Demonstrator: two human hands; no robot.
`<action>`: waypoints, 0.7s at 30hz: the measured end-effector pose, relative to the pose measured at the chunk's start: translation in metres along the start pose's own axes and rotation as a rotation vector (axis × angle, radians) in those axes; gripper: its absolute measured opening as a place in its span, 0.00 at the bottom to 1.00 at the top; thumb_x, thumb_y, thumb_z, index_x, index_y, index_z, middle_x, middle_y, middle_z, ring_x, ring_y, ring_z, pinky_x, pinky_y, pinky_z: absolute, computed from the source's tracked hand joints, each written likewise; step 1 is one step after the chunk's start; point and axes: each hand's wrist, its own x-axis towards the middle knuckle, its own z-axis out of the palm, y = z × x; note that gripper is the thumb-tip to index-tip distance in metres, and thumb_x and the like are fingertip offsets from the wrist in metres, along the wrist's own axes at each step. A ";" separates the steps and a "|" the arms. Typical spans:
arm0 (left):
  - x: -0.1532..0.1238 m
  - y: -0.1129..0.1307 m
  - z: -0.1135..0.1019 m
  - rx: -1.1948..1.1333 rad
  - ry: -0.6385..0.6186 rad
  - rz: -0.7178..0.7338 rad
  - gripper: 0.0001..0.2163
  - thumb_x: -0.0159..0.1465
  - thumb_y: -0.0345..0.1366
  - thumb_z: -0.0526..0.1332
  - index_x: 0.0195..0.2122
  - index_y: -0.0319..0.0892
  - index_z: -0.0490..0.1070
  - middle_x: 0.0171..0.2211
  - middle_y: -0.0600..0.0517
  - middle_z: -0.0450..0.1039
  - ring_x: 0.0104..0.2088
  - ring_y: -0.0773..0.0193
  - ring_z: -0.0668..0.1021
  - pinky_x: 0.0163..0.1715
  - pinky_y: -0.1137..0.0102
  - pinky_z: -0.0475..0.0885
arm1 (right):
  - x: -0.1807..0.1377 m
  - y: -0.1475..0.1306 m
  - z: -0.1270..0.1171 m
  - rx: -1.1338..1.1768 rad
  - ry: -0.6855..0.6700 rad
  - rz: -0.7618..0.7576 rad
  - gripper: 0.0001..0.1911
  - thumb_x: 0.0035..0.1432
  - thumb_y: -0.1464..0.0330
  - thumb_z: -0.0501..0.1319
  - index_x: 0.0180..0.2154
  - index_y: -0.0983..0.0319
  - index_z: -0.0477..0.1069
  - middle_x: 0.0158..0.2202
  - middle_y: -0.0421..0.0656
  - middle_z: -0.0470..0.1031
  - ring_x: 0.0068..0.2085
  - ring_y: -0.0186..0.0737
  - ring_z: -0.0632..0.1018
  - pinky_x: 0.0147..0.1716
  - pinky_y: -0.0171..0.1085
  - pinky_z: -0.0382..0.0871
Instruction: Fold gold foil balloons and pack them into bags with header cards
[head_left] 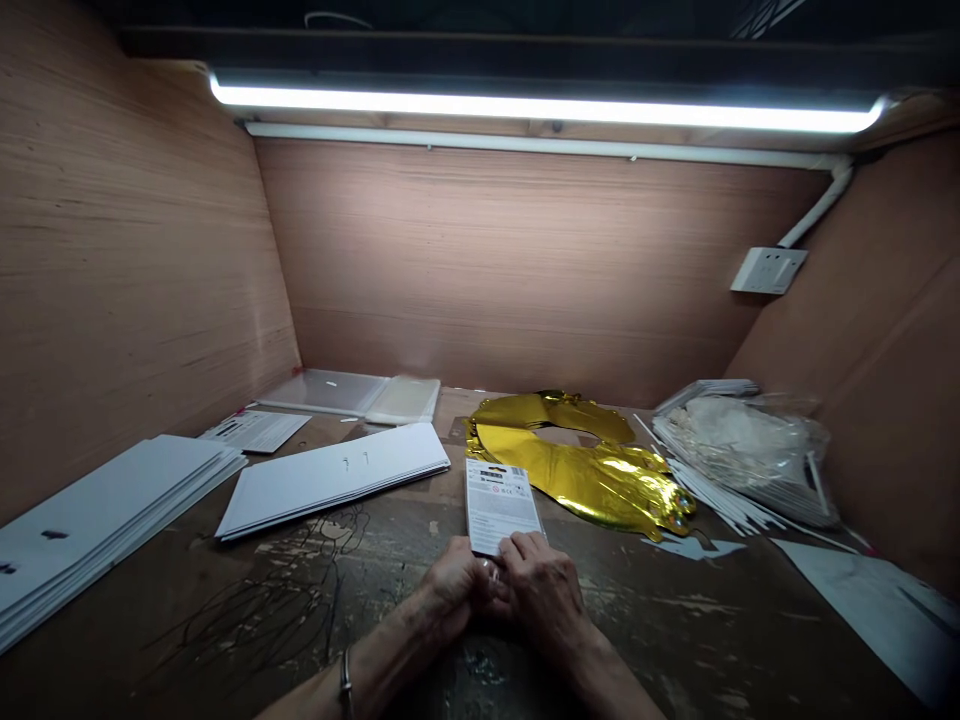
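Note:
A white printed card (502,510) with a hanging hole at its top stands out from between my hands, its printed face towards me. My left hand (454,582) is closed at its lower left corner. Over the lower right edge my right hand (541,575) bends its fingers, pressing on the card. Between the hands shows a little shiny clear plastic (491,572), apparently a sleeve at the card's bottom; its full shape is hidden by my fingers. Just behind the card lies a flat, ring-shaped gold foil balloon (540,465).
White card stacks (337,475) lie left, with thin dark threads (277,600) in front. Clear plastic bags (330,390) rest at the back left. At right are white sticks (720,500), a filled plastic bag (757,445) and a white sheet (870,610). Wooden walls (510,270) enclose the table.

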 end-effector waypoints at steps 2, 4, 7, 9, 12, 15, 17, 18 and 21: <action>-0.002 0.001 0.000 0.012 -0.006 -0.005 0.19 0.35 0.19 0.50 0.29 0.34 0.66 0.15 0.56 0.64 0.16 0.69 0.67 0.20 0.69 0.67 | 0.002 -0.003 -0.002 -0.007 -0.007 -0.002 0.02 0.47 0.73 0.56 0.26 0.64 0.67 0.27 0.45 0.71 0.31 0.43 0.70 0.25 0.36 0.62; -0.005 0.003 0.001 0.009 -0.001 0.010 0.19 0.35 0.19 0.51 0.32 0.34 0.66 0.19 0.55 0.67 0.20 0.67 0.70 0.24 0.69 0.68 | 0.003 -0.006 -0.004 -0.009 -0.012 -0.009 0.02 0.47 0.71 0.57 0.26 0.62 0.67 0.28 0.43 0.72 0.31 0.41 0.70 0.26 0.35 0.62; -0.008 0.005 0.005 0.021 0.059 0.005 0.16 0.39 0.22 0.58 0.32 0.34 0.64 0.23 0.51 0.69 0.26 0.62 0.73 0.29 0.67 0.69 | 0.006 0.001 -0.008 -0.016 0.009 0.013 0.06 0.49 0.66 0.55 0.32 0.59 0.66 0.32 0.37 0.72 0.34 0.35 0.70 0.31 0.31 0.63; -0.012 0.007 0.006 0.104 0.145 -0.017 0.15 0.41 0.30 0.63 0.31 0.35 0.63 0.24 0.49 0.69 0.25 0.60 0.74 0.27 0.66 0.69 | 0.007 0.023 -0.013 -0.048 0.041 0.090 0.12 0.51 0.63 0.53 0.39 0.57 0.64 0.36 0.35 0.71 0.36 0.33 0.69 0.34 0.29 0.62; -0.022 0.012 -0.001 0.388 0.277 -0.062 0.17 0.47 0.45 0.60 0.30 0.38 0.60 0.20 0.51 0.68 0.16 0.63 0.71 0.14 0.70 0.65 | -0.001 0.090 -0.027 -0.153 0.083 0.327 0.13 0.53 0.66 0.52 0.41 0.61 0.64 0.39 0.41 0.70 0.39 0.36 0.69 0.37 0.32 0.61; -0.032 0.021 -0.016 0.907 0.395 -0.036 0.19 0.51 0.51 0.54 0.32 0.38 0.61 0.15 0.52 0.65 0.15 0.59 0.70 0.13 0.70 0.63 | -0.023 0.174 -0.042 -0.263 0.082 0.591 0.09 0.53 0.69 0.52 0.36 0.64 0.66 0.38 0.47 0.69 0.39 0.39 0.69 0.36 0.37 0.62; -0.034 0.026 -0.024 1.277 0.438 0.163 0.20 0.51 0.48 0.55 0.37 0.37 0.63 0.22 0.47 0.70 0.28 0.52 0.74 0.25 0.63 0.68 | -0.040 0.223 -0.045 -0.327 0.072 0.762 0.10 0.54 0.67 0.52 0.37 0.66 0.64 0.38 0.46 0.67 0.38 0.38 0.69 0.36 0.41 0.62; -0.033 0.027 -0.026 1.435 0.415 0.300 0.20 0.51 0.47 0.56 0.41 0.38 0.64 0.30 0.44 0.71 0.37 0.50 0.72 0.33 0.60 0.67 | -0.048 0.242 -0.044 -0.344 0.055 0.812 0.10 0.54 0.67 0.52 0.36 0.66 0.64 0.37 0.44 0.67 0.37 0.37 0.69 0.35 0.41 0.62; -0.018 0.023 -0.022 1.774 0.210 0.597 0.23 0.52 0.45 0.56 0.48 0.43 0.60 0.52 0.44 0.56 0.53 0.48 0.56 0.48 0.54 0.53 | -0.064 0.278 -0.035 -0.362 0.004 0.844 0.09 0.54 0.66 0.52 0.32 0.65 0.65 0.34 0.42 0.67 0.35 0.35 0.69 0.35 0.40 0.62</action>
